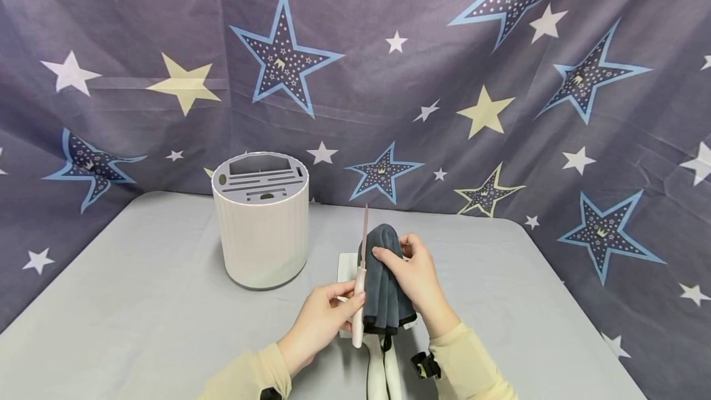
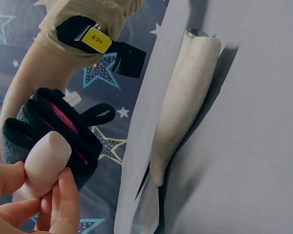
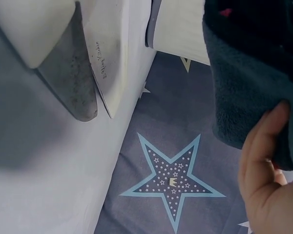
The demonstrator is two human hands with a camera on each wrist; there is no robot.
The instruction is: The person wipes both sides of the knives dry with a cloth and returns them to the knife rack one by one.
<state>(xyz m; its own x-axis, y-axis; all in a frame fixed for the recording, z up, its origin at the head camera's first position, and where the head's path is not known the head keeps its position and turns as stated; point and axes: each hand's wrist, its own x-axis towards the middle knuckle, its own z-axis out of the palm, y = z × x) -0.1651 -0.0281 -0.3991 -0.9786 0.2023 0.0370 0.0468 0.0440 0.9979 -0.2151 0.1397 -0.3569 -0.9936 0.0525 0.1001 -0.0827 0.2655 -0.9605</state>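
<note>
I count two hands of mine, one left hand [image 1: 322, 316] and one right hand [image 1: 420, 281], with one knife [image 1: 360, 301] and one grey cloth [image 1: 380, 292] between them. On one desk [image 1: 139, 301], one slotted holder [image 1: 262, 239] stands at my ten o'clock and two white handles [image 1: 376, 375] lie at six; their blades, partly covered, seem to number two. I wear two black wrist straps [image 1: 426, 365].

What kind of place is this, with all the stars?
Probably a corner set up indoors for handling kitchen things, but I can't see the whole room: a starry cloth hangs behind a grey table, and the left hand holds a knife.
</note>
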